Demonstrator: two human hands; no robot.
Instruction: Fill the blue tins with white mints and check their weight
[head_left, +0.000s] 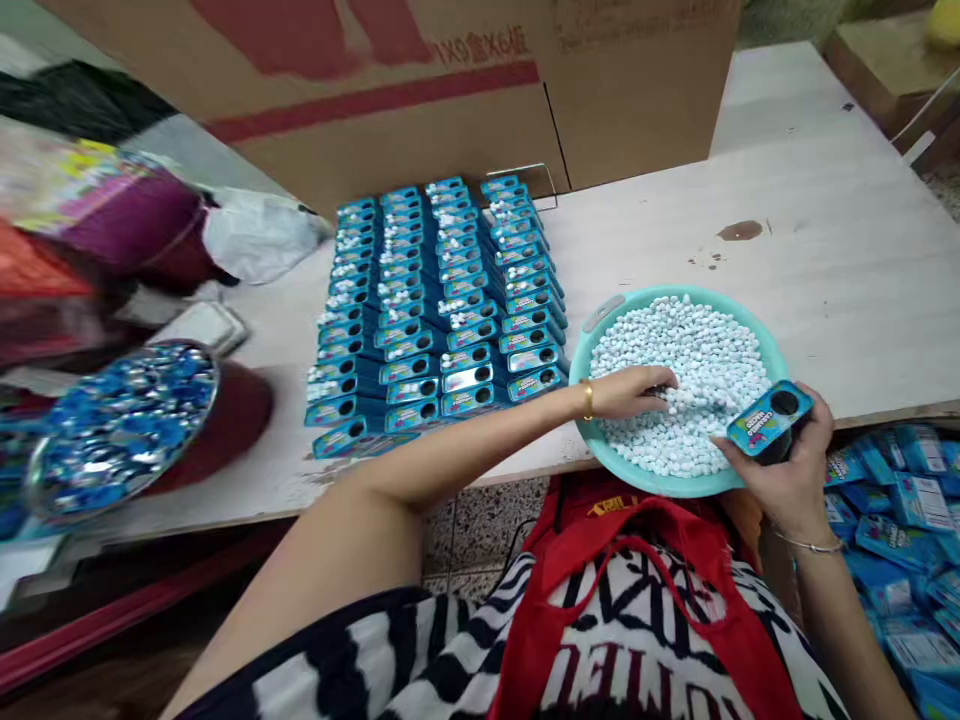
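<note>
One blue box, clasped in the right hand, points hole-up, long axis roughly upright.

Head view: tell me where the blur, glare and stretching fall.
In the head view, the left side is smeared, the purple bundle included; bright glints dot the shiny wrapped pieces there, and wide-angle stretch seems to pull their bowl outward; also in the head view, the teal basin and the held blue box look sharper.
</note>
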